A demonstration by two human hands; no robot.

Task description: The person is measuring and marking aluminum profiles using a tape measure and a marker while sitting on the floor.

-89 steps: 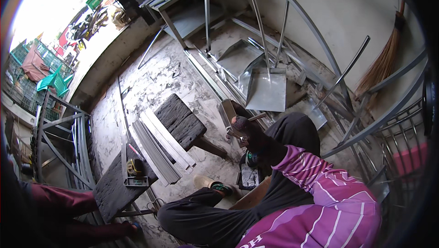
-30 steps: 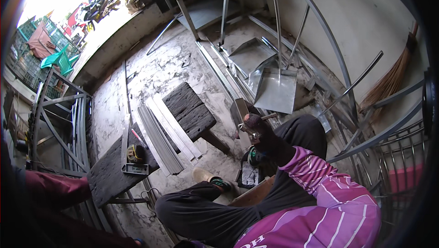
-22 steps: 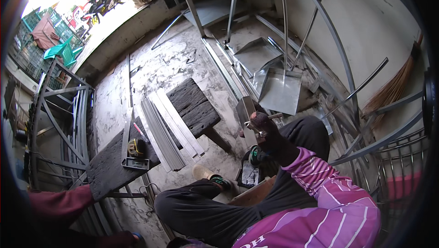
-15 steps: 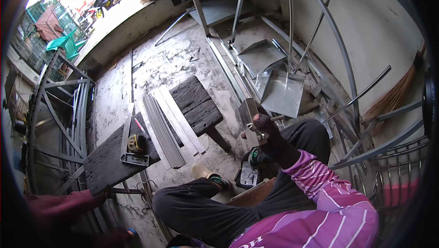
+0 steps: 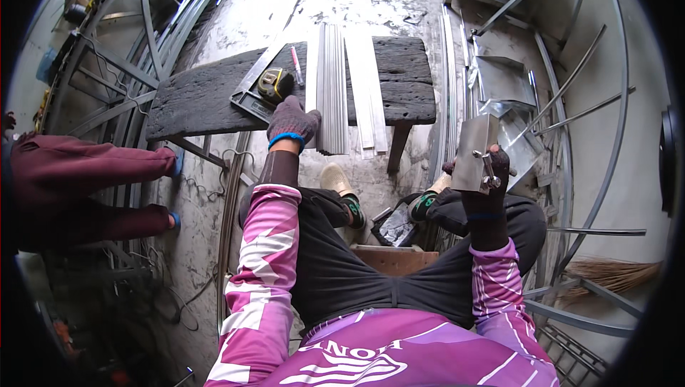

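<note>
My left hand point(image 5: 292, 123), in a dark knitted glove with a blue cuff, lies at the left edge of a stack of grey metal strips point(image 5: 332, 87). Its fingers are bent against the outermost strip; their tips are partly hidden. Just beyond it sit a black and yellow tape measure point(image 5: 275, 86), a metal square point(image 5: 253, 107) and a red and white pen point(image 5: 296, 66). Two wider pale strips point(image 5: 366, 91) lie beside the stack. Over my right knee, my right hand point(image 5: 497, 173) is closed around a flat metal piece with bolts point(image 5: 474, 151), held upright.
The dark wooden bench point(image 5: 407, 76) carries the strips and tools. Metal frames point(image 5: 146, 37) stand at left, near a person in maroon trousers point(image 5: 93, 173). On the right are sheet metal pieces point(image 5: 503, 76), curved bars point(image 5: 621, 101) and a straw broom point(image 5: 614, 270).
The view has swung to the left and downward. My left arm has come in and its hand has reached the strips on the bench. My right hand still holds the bolted metal piece.
</note>
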